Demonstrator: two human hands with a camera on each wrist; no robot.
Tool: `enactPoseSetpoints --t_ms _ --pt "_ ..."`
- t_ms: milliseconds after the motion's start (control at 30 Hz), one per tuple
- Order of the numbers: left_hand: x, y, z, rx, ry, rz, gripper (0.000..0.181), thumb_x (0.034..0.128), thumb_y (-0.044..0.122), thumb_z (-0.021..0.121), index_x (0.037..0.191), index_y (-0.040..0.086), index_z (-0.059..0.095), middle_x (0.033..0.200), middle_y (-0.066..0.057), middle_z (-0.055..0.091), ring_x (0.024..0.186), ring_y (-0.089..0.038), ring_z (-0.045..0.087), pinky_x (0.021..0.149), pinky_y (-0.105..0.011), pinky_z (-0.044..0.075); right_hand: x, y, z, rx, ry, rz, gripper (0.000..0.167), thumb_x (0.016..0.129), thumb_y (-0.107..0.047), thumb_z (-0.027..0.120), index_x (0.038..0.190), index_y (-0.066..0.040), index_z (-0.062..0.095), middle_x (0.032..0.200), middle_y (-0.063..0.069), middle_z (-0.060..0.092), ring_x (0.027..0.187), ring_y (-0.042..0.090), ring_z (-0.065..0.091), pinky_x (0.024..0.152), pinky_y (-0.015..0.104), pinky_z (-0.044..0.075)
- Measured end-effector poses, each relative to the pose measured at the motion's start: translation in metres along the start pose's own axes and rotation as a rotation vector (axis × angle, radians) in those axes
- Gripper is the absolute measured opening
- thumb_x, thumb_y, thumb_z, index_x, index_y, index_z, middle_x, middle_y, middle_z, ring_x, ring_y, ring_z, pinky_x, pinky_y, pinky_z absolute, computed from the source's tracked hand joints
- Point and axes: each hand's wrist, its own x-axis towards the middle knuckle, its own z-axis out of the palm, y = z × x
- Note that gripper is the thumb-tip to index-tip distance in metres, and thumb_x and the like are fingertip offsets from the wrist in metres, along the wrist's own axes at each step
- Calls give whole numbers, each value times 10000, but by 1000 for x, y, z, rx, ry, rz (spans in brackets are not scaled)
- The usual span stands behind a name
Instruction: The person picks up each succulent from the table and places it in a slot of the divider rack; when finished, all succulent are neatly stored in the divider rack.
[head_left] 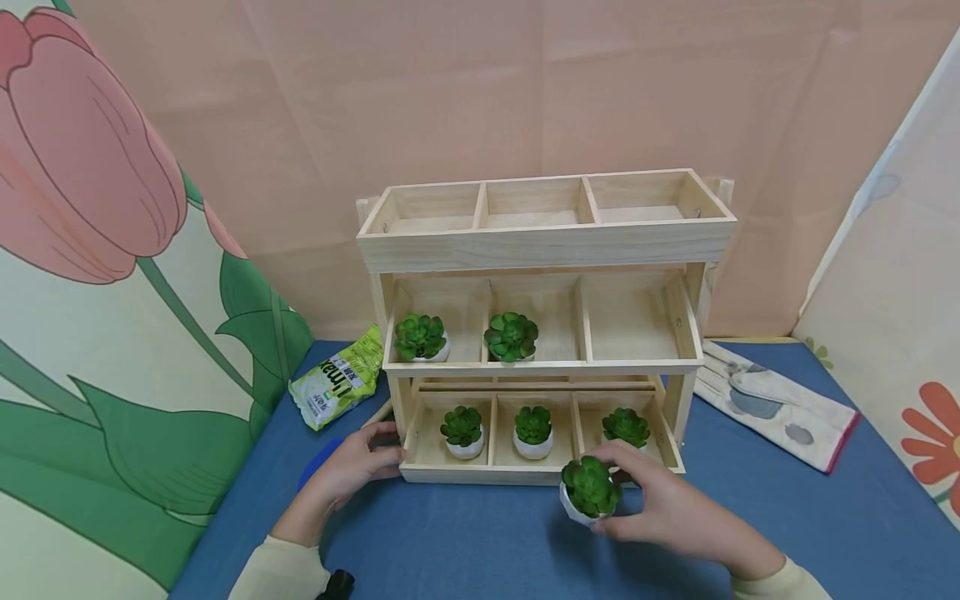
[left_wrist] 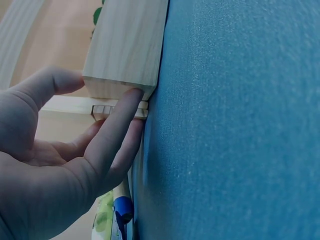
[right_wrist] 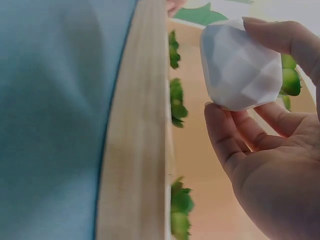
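Observation:
A small succulent in a white faceted pot [head_left: 588, 490] is held in my right hand [head_left: 651, 504], in front of the bottom tier's right end. In the right wrist view, thumb and fingertips pinch the pot [right_wrist: 240, 67] from opposite sides. My left hand [head_left: 358, 467] is at the lower left corner of the three-tier wooden shelf [head_left: 547, 250]. Seen from the left wrist, thumb and fingers grip the end of its bottom box [left_wrist: 122, 55]. Three potted succulents [head_left: 533, 427] stand in the bottom tier, one per compartment. The middle tier has a succulent [head_left: 420, 337] at left and another [head_left: 512, 337] at centre.
Left of the shelf lies a green and white bag [head_left: 341, 379]. A blue-ended tool [left_wrist: 123, 207] is partly hidden behind my left hand. White gloves with a pink edge [head_left: 776, 407] lie at right. A blue cloth [head_left: 450, 542] covers the table; a curtain hangs behind.

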Motion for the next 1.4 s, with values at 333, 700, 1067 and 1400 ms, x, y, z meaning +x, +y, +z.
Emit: enactPoseSetpoints --t_ms 333,700,1067,1400 --pt "0 1 0 3 2 0 711 993 157 708 1578 -77 379 1554 -339 457 1294 -426 673 987 -464 660 9 -20 -25 -47 75 -26 555 905 -359 871 1383 -340 589 1328 -31 606 1137 69 576 914 255 573" --pt "2 0 0 3 -1 -6 727 993 168 711 1583 -79 367 1551 -336 462 1299 -420 670 983 -459 662 20 -42 -55 -28 109 -22 586 893 -244 884 1390 -254 574 1352 59 569 1037 136 639 830 259 601" --pt "0 1 -1 -3 0 -7 711 993 156 707 1581 -72 379 1556 -340 463 1291 -423 677 982 -459 663 27 -54 -81 -54 169 -50 598 921 -191 857 1441 -192 561 1341 36 583 1092 142 610 885 237 578" --pt "3 -1 -1 5 -1 -8 730 988 167 718 1584 -74 372 1560 -334 457 1284 -409 680 969 -460 667 35 -58 -103 -68 205 -41 590 928 -120 829 1445 -151 546 1268 72 597 1073 163 613 838 247 605"
